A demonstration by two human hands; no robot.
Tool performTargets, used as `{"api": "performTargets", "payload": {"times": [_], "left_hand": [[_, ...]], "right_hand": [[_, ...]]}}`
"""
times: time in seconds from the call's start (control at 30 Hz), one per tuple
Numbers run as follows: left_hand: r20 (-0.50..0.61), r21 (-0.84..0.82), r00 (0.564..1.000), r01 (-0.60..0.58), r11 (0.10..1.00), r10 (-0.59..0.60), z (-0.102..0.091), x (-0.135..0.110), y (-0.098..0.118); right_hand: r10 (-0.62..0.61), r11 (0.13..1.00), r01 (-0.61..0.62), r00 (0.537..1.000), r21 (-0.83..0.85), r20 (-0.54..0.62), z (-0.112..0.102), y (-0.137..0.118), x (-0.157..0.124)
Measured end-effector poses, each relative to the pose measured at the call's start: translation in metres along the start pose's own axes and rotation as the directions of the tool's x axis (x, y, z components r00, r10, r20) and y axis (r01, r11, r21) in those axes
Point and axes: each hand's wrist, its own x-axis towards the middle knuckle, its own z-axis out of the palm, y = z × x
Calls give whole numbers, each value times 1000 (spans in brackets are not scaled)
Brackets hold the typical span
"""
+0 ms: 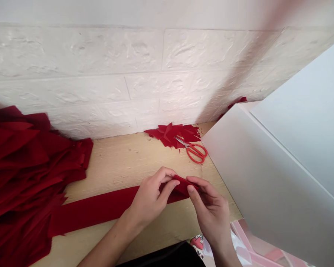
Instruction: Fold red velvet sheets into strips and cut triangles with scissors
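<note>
A long red fabric strip (pixel 100 207) lies across the wooden table, its right end lifted between my two hands. My left hand (pixel 153 193) pinches the upper edge of that end between thumb and fingers. Just to the right, my right hand (pixel 211 204) grips the tip, thumb in front and fingers behind. Between the hands the cloth looks folded or bent over. Beyond them lie scissors (pixel 196 151) with red-orange handles, their blades resting on a small heap of red scraps (pixel 167 135).
A large pile of red cloth pieces (pixel 19 178) fills the left side. At the back rises a white brick-patterned wall (pixel 100 92). A big white box or panel (pixel 253 167) stands on the right. Dark material (pixel 167 256) shows at the bottom edge.
</note>
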Motion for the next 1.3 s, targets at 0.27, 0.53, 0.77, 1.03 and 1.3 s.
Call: {"api": "performTargets", "payload": {"times": [0.27,0.53,0.77,1.03,1.3], "left_hand": [[4,78,998,69,995,-69,-4,-1,5],[-22,350,993,-98,932,113,-6,-2,1],[-16,343,997,-71,937,81,-6,-1,4],[-52,360,979,-165,918,196,-7,1,7],[-102,45,991,-86,995,90,-1,11,7]], "right_hand": [[-4,993,14,996,115,-85,7,7,-1],[-26,995,32,998,99,-59,9,9,-2],[-36,993,44,996,105,-76,9,7,-5],[-6,995,12,998,99,-63,11,3,-7],[14,1000,-12,997,23,-79,3,1,-3]]}}
